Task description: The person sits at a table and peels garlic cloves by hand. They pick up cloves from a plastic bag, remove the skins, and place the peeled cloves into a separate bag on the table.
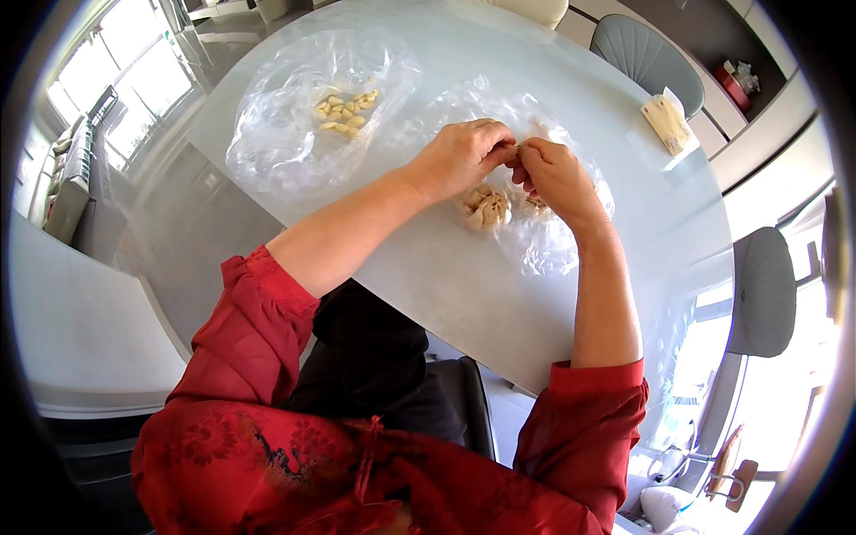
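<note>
Above a clear plastic bag (544,250), my left hand (465,160) and my right hand (557,178) meet, fingertips pinched together. Between them is a small brownish garlic clove (514,154), mostly hidden by the fingers. Just below my hands, a partly broken garlic bulb (487,209) rests at the bag's near left edge. Some dry garlic skins (535,203) show beside it, partly covered by my right hand. Farther left, several peeled garlic cloves (343,113) lie in a loose pile on another clear plastic bag (276,134).
All this lies on a pale glossy table (446,294) with a rounded far side. A packet of tissues (667,125) sits near its right edge. Grey chairs (646,61) stand around the far and right sides. My legs are under the near edge.
</note>
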Available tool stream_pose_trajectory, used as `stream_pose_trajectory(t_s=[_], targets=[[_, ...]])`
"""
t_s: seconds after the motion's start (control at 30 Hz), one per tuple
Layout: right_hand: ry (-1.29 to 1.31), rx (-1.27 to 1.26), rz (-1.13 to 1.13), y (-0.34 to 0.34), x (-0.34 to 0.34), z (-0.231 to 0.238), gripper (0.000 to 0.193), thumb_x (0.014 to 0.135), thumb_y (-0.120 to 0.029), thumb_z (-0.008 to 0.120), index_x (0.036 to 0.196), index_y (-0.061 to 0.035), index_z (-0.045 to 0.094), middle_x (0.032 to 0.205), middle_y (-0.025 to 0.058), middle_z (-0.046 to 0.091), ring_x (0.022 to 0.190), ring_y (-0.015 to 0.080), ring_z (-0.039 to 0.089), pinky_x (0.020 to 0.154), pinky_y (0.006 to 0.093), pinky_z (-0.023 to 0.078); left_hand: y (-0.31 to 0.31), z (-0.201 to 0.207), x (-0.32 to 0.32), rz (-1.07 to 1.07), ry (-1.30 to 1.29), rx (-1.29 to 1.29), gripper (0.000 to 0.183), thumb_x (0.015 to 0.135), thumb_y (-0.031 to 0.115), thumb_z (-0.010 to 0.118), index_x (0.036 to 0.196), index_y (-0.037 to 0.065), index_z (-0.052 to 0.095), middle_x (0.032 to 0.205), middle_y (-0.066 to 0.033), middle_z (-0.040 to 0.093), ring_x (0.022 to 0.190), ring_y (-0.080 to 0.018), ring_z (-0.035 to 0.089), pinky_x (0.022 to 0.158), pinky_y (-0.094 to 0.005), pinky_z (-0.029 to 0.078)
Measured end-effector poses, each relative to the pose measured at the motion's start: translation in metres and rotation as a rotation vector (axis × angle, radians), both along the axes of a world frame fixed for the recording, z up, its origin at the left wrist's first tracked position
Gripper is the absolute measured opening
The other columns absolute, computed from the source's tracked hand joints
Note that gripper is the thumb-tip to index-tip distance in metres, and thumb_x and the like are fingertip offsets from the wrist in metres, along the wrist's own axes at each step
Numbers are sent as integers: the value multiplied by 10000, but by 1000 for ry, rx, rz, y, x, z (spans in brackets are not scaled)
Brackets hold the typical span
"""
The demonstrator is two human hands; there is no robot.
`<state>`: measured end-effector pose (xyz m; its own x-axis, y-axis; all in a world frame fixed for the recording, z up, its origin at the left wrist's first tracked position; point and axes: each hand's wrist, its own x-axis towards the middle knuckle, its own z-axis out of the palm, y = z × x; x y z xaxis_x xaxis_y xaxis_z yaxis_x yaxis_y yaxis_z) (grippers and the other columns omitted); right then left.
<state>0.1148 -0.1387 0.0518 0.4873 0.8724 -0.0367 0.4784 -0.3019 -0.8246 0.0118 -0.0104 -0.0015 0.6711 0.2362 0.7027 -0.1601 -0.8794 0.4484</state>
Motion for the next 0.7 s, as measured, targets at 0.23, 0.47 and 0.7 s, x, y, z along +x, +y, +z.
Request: stream_pose_trajectory(t_s=[0.23, 0.47, 0.7], targets=[[-252, 83, -44, 3, 3, -16, 318, 865, -195, 399, 813, 6, 640, 709, 145, 630, 666, 236, 598, 651, 360, 478, -1, -4, 3, 7, 10, 13, 63, 815, 37, 624, 870, 18, 600, 810, -92, 649, 699, -217, 637, 612, -303, 510], [-117, 124, -47, 5, 6, -14, 322, 876, -218, 407, 823, 6, 630, 699, 100, 610, 648, 186, 557, 621, 324, 465, -5, 5, -1, -103, 102, -430, 142, 908, 137, 561, 969, 24, 620, 807, -27, 652, 703, -96, 589, 620, -247, 478], [51, 165, -14, 6, 6, -9, 304, 884, -213, 437, 844, 26, 620, 698, 67, 598, 630, 134, 526, 589, 281, 451, 1, 12, -3, -255, 156, -766, 206, 934, 221, 536, 964, 35, 620, 779, 0, 614, 633, -58, 485, 559, -201, 415]])
